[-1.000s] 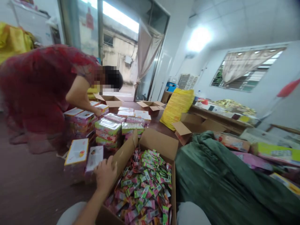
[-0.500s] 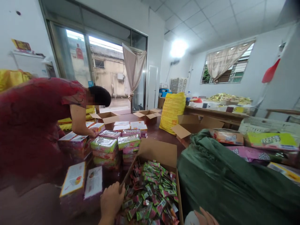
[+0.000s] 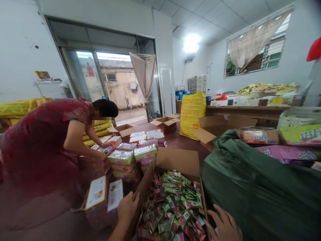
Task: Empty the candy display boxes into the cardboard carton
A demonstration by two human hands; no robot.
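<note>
A cardboard box [image 3: 177, 160] in front of me is filled with small green and pink sachets [image 3: 175, 204]. At its left side my left hand [image 3: 127, 208] is closed on the upright cardboard wall. Across from it, my right hand [image 3: 224, 223] has its fingers apart beside the box's right edge. The fingertips look to be touching that edge, and no object shows in this hand. A dark green sack [image 3: 250, 187] lies right by my right hand. White-topped packs [image 3: 115, 194] stand to the left of my left hand.
A co-worker in a red patterned garment [image 3: 47, 134] bends over stacked packs on the left. Wrapped green and pink packs [image 3: 121, 156] stand beyond my box. Farther back are open cartons [image 3: 165, 124], a yellow sack [image 3: 192, 117] and a loaded table [image 3: 245, 112].
My right hand has come up from the bottom of the picture to the box's right edge. My left hand stays at the left wall. The co-worker's second arm now reaches forward. The view has shifted.
</note>
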